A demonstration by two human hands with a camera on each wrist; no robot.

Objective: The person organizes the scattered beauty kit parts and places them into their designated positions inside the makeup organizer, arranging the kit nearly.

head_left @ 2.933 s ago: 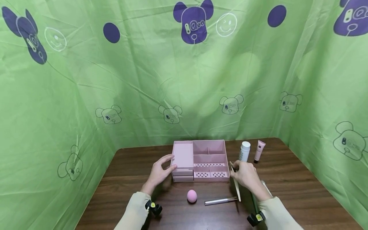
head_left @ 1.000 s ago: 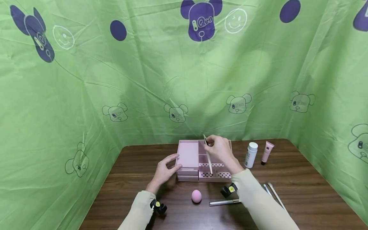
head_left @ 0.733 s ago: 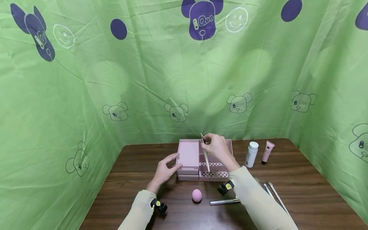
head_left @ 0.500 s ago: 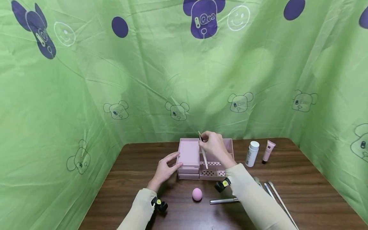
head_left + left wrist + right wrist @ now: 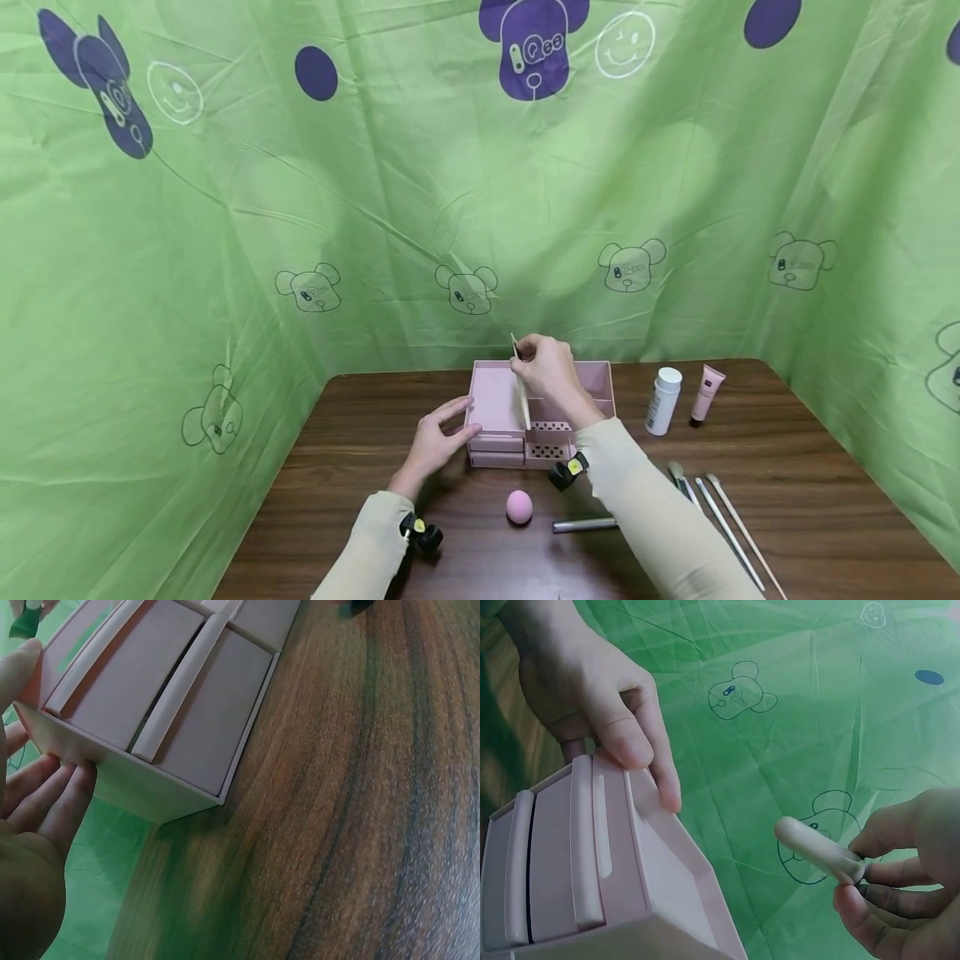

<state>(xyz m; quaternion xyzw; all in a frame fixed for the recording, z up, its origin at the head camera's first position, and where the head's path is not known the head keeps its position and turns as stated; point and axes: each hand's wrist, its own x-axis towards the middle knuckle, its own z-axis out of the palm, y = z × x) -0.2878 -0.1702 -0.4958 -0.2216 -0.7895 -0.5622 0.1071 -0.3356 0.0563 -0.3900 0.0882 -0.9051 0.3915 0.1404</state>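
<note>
A pink organizer box (image 5: 495,400) with drawers on its left and dotted compartments on its right stands on the table. My left hand (image 5: 435,442) rests against its left side, thumb at the top edge; in the left wrist view several fingers of that hand (image 5: 37,817) lie along the side wall (image 5: 112,780). Above the middle of the box, my right hand (image 5: 551,367) pinches a slim cream stick (image 5: 522,400), its lower end near the divider beside the drawer section. The right wrist view shows the stick's rounded end (image 5: 802,838) held at fingertips. My right hand and forearm cover part of the compartments.
A pink egg-shaped sponge (image 5: 519,507) and a silver tube (image 5: 584,526) lie in front of the box. On the right stand a white bottle (image 5: 663,402) and a pink tube (image 5: 707,395); several brushes (image 5: 742,525) lie near my right forearm. Green curtain (image 5: 375,208) surrounds the table.
My right hand has carried the cream stick from the box's right side to above its middle, then slightly further left and up. My left hand has stayed at the box's left side.
</note>
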